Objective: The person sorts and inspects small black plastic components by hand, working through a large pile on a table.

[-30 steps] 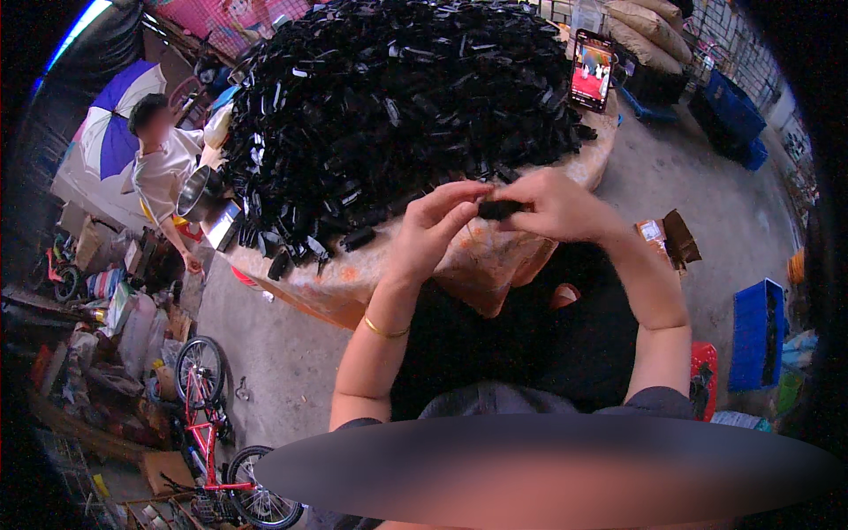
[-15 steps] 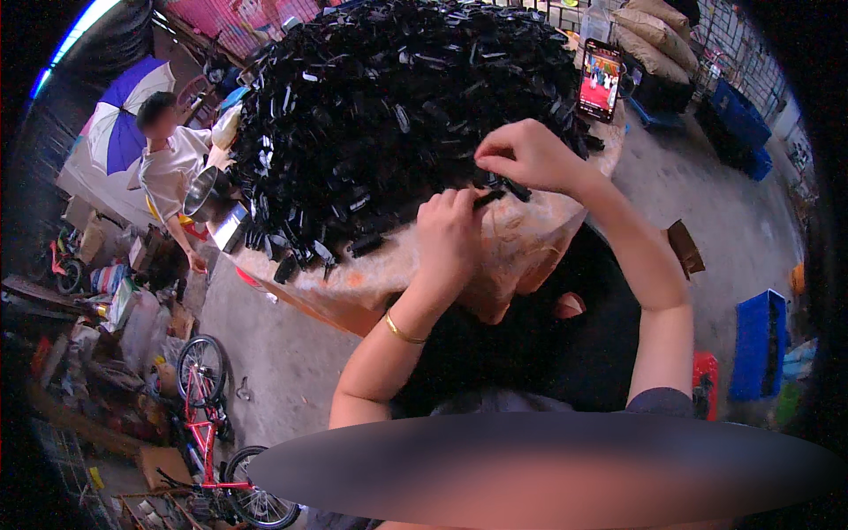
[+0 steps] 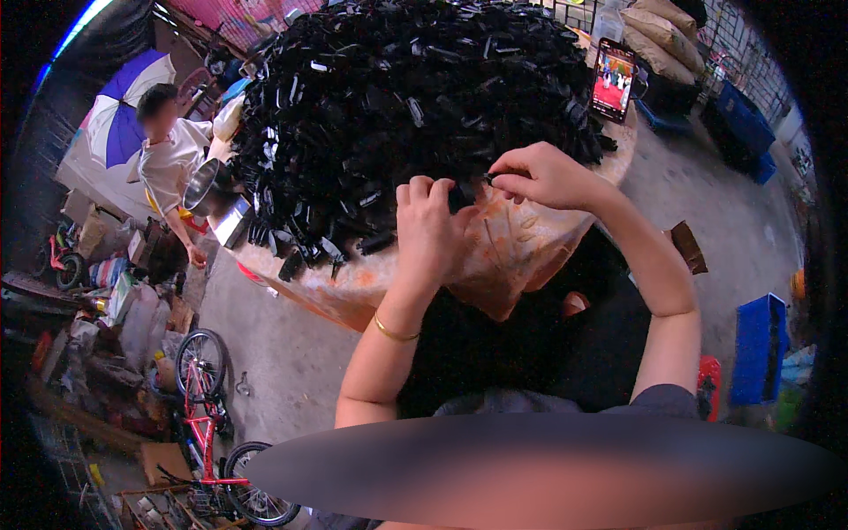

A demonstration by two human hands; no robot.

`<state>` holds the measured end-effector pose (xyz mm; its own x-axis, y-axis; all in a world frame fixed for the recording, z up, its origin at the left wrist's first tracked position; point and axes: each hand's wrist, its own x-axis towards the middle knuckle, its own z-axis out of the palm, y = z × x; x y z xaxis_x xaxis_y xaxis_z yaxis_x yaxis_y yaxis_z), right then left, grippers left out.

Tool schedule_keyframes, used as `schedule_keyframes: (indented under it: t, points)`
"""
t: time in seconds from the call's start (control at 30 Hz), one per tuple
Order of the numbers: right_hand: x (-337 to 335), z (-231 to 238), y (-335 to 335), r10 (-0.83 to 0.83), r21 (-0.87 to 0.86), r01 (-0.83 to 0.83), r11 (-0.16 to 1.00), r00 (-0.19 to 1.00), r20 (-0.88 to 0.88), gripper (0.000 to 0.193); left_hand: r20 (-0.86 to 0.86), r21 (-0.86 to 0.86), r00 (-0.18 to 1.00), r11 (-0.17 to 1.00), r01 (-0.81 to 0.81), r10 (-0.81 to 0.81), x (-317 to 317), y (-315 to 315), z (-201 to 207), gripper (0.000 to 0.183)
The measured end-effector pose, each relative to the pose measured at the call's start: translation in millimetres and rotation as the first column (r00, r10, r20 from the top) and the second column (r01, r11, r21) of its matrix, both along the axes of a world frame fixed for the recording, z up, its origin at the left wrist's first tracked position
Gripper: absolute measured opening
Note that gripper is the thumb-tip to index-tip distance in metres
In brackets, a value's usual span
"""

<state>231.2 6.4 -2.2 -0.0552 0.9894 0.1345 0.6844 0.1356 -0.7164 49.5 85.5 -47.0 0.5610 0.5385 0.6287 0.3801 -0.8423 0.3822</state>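
Head view: right hand (image 3: 549, 179) pinches small black piece (image 3: 490, 178), fingers (image 3: 514, 161) nearly together; left hand (image 3: 427, 225) half-curled at pile of black pieces (image 3: 380, 115), hold cannot be determined.

Shiny black bits (image 3: 389, 97) on a wrinkly cover (image 3: 539, 234)
The black bits look like smooth plastic, and many catch the light. The cover may be thin cloth or plastic; I can't tell. The bracelet (image 3: 389, 331) looks like shiny gold metal, and the bowl (image 3: 201, 184) like shiny metal too. The phone (image 3: 613, 81) has a glassy front. The blue bin (image 3: 753, 349) looks like hard plastic, the floor (image 3: 283, 362) like dull concrete.
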Motion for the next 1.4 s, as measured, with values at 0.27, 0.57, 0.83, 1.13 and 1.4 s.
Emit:
schedule_keyframes:
  t: [0.27,0.57,0.83,1.13,1.4]
  points:
    - [-2,-45,-25,-0.096,0.26,0.084,0.962,0.995,0.032,0.022,-0.358,0.159,0.915,0.978,-0.134,0.183,16,-1,-2,0.037]
    - [-8,-49,-27,-0.127,0.28,0.213,0.936,0.947,-0.297,0.028,0.091,0.127,0.993,0.988,-0.088,0.077,18,-4,3,0.034]
    - [-30,-37,-30,-0.174,0.374,0.335,0.865,0.899,-0.401,0.028,0.588,-0.645,0.796,0.508,0.57,-0.146,19,-15,-5,0.026]
    - [-43,-29,-33,-0.221,0.426,0.328,0.844,0.934,-0.281,0.022,0.673,-0.635,0.735,0.443,0.632,-0.084,15,-20,-4,0.028]
    - [-42,-31,-31,-0.206,0.376,0.327,0.867,0.922,-0.327,0.026,0.752,-0.582,0.65,0.351,0.733,-0.111,14,-21,-3,0.025]
